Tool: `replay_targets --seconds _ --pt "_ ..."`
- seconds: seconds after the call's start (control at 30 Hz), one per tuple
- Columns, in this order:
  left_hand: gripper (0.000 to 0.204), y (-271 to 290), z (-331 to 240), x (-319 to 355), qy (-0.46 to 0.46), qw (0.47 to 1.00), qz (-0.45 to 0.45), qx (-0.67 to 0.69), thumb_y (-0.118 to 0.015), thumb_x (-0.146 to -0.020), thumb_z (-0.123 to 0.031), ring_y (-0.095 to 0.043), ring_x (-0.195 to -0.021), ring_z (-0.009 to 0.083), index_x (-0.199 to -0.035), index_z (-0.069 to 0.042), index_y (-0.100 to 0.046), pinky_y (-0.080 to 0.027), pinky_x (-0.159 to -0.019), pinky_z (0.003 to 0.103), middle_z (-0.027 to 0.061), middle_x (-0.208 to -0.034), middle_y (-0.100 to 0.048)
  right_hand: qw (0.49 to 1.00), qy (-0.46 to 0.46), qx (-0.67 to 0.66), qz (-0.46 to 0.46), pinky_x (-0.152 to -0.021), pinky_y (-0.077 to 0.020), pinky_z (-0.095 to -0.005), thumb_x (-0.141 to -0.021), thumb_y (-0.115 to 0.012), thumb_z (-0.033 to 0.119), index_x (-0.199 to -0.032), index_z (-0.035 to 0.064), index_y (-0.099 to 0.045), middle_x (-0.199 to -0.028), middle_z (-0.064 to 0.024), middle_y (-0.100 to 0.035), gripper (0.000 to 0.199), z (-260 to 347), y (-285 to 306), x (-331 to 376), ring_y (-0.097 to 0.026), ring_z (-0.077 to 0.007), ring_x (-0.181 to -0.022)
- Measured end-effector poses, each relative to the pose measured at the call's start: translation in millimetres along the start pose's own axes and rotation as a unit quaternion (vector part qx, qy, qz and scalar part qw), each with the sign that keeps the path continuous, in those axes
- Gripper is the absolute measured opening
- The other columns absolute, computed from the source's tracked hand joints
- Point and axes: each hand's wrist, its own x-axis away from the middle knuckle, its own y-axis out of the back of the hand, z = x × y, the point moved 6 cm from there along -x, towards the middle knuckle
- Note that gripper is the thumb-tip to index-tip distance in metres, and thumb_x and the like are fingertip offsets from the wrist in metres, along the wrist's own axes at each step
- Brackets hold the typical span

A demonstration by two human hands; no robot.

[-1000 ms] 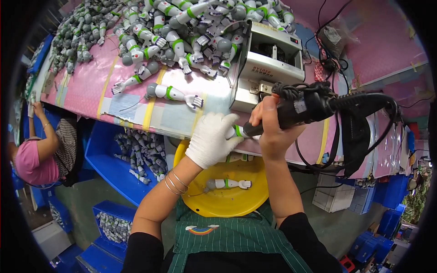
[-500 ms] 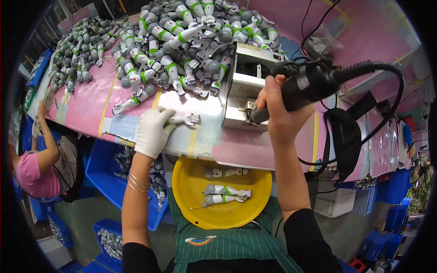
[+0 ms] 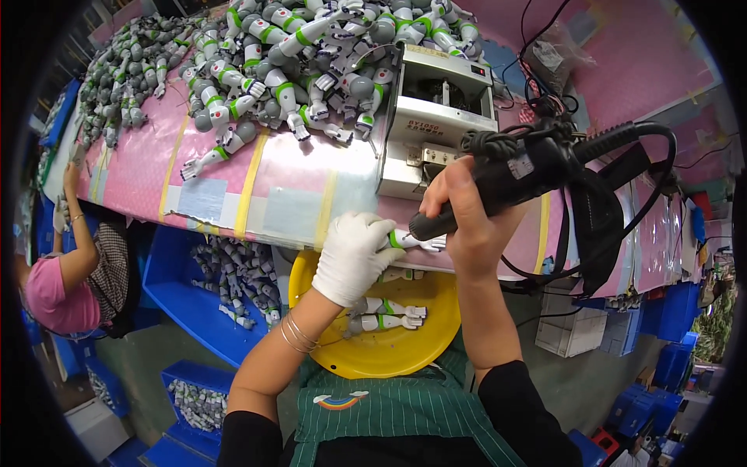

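My left hand point(image 3: 352, 257), in a white glove, is closed around a toy arm point(image 3: 424, 243) at the table's front edge. The arm is white with a green band, and its small hand points right; the glove hides its other end. My bare right hand point(image 3: 481, 222) grips a black electric screwdriver point(image 3: 510, 177), tilted down to the left. Its bit is at the toy arm, but I cannot tell whether it touches a screw. Below, a yellow basin point(image 3: 405, 359) holds several similar toy arms point(image 3: 387, 321). Behind the screwdriver stands a metal screw feeder point(image 3: 424, 128).
A large heap of toy arms point(image 3: 288, 78) covers the table's back, with another pile point(image 3: 128, 86) farther left. Blue bins point(image 3: 183, 300) with toy parts stand below. A co-worker point(image 3: 66, 288) sits at far left. The screwdriver's cable point(image 3: 675, 187) loops on the right.
My left hand has carried the toy arm right and toward me, to the table edge above the basin. The screwdriver has come down from the screw feeder to the toy arm.
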Motion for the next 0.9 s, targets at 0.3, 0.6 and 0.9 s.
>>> replay_targets --seconds 0.3,0.6,0.9 --pt "0.031 -4 3 -2 0.017 1.0 0.01 -0.003 -0.081 -0.068 -0.023 -0.058 -0.081 0.0299 -0.093 -0.011 -0.068 -0.045 -0.073 0.043 0.0063 -0.08 -0.061 0.998 -0.01 0.055 0.016 -0.052 -0.048 -0.0315 -0.09 -0.061 0.001 -0.097 -0.0024 -0.052 -0.069 -0.0064 -0.055 0.012 -19 6 12 -0.056 -0.0157 -0.053" --pt "0.033 -7 6 -4 0.017 0.999 0.033 -0.025 -0.08 -0.069 -0.027 -0.058 -0.082 0.0302 -0.094 -0.011 -0.066 -0.045 -0.073 0.043 0.0065 -0.08 -0.061 0.99 0.089 0.08 0.072 -0.05 -0.0474 -0.0305 -0.091 -0.062 0.011 -0.112 0.0 -0.036 -0.065 -0.0087 -0.052 0.035 -30 12 17 -0.051 -0.0166 -0.05" --pt "0.03 -10 7 -4 0.017 0.999 0.027 -0.021 -0.079 -0.071 -0.028 -0.058 -0.082 0.0303 -0.09 -0.01 -0.064 -0.045 -0.074 0.043 0.0072 -0.08 -0.06 0.986 0.092 0.131 0.057 -0.047 -0.0481 -0.0307 -0.091 -0.067 0.02 -0.108 -0.0001 -0.036 -0.064 -0.0073 -0.05 0.041 -28 16 24 -0.05 -0.0161 -0.049"
